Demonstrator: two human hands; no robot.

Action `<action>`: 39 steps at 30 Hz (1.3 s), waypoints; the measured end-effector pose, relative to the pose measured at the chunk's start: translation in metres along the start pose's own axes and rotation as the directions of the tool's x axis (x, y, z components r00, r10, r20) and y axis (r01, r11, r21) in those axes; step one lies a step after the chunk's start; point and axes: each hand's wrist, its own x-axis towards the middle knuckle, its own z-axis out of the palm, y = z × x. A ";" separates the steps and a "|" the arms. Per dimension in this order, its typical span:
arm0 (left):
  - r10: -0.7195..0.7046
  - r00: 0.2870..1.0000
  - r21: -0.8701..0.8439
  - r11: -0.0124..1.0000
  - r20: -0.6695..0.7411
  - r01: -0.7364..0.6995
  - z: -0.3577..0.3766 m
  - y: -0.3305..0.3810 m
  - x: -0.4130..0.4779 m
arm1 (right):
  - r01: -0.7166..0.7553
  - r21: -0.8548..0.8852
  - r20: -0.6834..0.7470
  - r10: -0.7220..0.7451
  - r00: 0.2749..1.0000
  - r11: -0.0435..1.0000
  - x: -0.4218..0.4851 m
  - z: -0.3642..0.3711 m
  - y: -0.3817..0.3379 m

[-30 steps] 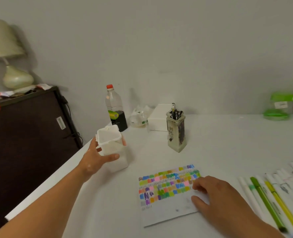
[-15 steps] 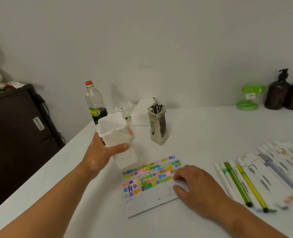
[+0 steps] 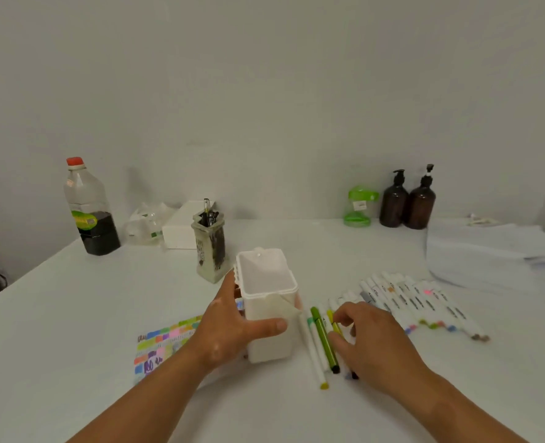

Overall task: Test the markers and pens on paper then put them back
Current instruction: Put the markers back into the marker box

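Observation:
My left hand [image 3: 229, 327] grips an empty white plastic marker box [image 3: 269, 302], upright, over the right end of the test paper [image 3: 165, 343] covered in colour swatches. A row of white-bodied markers [image 3: 418, 302] lies on the table to the right. My right hand [image 3: 367, 337] rests on the near end of that row, fingers curled over a yellow-green pen [image 3: 333, 321], beside a green pen [image 3: 323, 340]. Whether the fingers have closed on a pen is unclear. A ceramic holder with dark pens [image 3: 210, 247] stands behind the box.
A bottle with dark liquid [image 3: 88, 212] stands at the back left, next to crumpled plastic and a white box [image 3: 181, 228]. A green jar [image 3: 359, 206] and two brown pump bottles [image 3: 407, 203] line the back wall. A stack of white paper [image 3: 495, 254] lies far right.
My left hand carried the white box rightward, from left of the paper to beside the pens. My right hand left the paper and moved onto the near pens. The camera turned right.

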 end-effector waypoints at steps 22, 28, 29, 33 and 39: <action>-0.013 0.993 -0.052 0.999 -0.118 0.007 -0.008 -0.045 0.001 | -0.126 -0.321 0.240 0.209 0.948 0.939 0.050 0.035 -0.041; 0.002 0.993 -0.069 0.998 -0.115 -0.010 -0.010 -0.047 0.001 | -0.120 -0.273 0.238 0.188 0.953 0.955 0.053 0.044 -0.052; -0.004 0.993 -0.074 0.997 -0.116 -0.005 -0.009 -0.047 0.000 | -0.120 -0.266 0.237 0.186 0.954 0.956 0.054 0.043 -0.050; -0.010 0.994 -0.049 0.999 -0.113 0.005 -0.008 -0.044 -0.001 | -0.134 -0.266 0.232 0.198 0.952 0.955 0.056 0.039 -0.044; -0.025 0.995 -0.064 0.998 -0.096 0.019 -0.007 -0.045 0.000 | -0.179 -0.200 0.266 0.229 0.936 0.963 0.055 0.031 -0.037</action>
